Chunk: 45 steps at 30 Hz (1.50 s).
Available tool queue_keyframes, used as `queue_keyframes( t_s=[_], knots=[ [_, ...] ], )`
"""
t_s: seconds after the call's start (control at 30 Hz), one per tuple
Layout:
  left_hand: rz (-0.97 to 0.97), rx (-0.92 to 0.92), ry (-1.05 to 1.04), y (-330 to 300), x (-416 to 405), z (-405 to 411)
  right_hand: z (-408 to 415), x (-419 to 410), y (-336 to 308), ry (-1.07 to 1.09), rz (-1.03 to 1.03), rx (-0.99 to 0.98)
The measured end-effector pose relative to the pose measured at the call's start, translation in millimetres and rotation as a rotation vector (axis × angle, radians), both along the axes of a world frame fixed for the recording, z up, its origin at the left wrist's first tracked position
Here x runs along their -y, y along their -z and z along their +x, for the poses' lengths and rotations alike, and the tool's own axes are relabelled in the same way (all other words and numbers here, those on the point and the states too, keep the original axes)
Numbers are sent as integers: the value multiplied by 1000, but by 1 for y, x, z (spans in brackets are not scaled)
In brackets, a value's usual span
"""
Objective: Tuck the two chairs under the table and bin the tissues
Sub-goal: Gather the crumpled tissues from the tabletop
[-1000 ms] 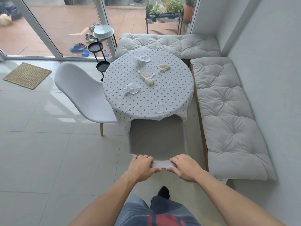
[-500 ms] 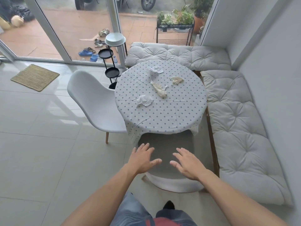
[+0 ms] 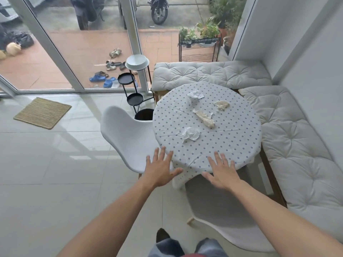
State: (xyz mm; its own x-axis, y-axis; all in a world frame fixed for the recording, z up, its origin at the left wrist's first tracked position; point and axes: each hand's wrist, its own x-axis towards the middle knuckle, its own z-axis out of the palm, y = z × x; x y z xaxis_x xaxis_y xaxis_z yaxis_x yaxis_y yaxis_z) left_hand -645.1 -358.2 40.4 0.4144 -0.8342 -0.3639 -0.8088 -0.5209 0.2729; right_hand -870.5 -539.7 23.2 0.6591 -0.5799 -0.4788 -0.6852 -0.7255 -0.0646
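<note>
Both hands, left hand [image 3: 160,168] and right hand [image 3: 222,170], hover spread and empty at the table [image 3: 239,143] edge above the near chair [image 3: 228,217]; four tissues [image 3: 191,133] lie ahead, best gathered together.

White, grey and blue dots

The surface [image 3: 232,138] wears a white cloth with small blue dots; two tissues [image 3: 191,133] are white, two stained beige [image 3: 204,117]. Both chairs [image 3: 128,134] are white, the bench cushions [image 3: 297,145] pale grey, the doormat [image 3: 42,113] straw-coloured, the bin [image 3: 143,115] black.
</note>
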Motion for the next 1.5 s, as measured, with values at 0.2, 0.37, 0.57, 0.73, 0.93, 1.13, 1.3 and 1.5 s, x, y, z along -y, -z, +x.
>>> queue_keyframes(
  t_s=[0.2, 0.37, 0.57, 0.73, 0.93, 1.13, 1.3, 1.5],
  knots=[
    [12, 37, 37, -4, 20, 53, 53, 14, -8, 34, -7, 70],
    [27, 34, 116, -4, 58, 75, 90, 43, 1, 58, -10, 91],
    [76, 43, 253, 20, 136, 115, 142, 93, 36, 110, 22, 109],
    [139, -45, 345, 66, 210, 126, 167, 159, 66, 165, -5, 36],
    [135, -80, 593, 106, 258, 100, 185, 221, 75, 196, 4, 3],
    [31, -152, 772, 121, 276, 120, 203, 245, 79, 203, -4, 22],
    [-115, -131, 777, 119, 295, 164, 215, 249, 81, 259, 14, 58],
    [-341, -155, 719, 86, 348, 231, 233, 254, 83, 353, 3, 139]
  ],
)
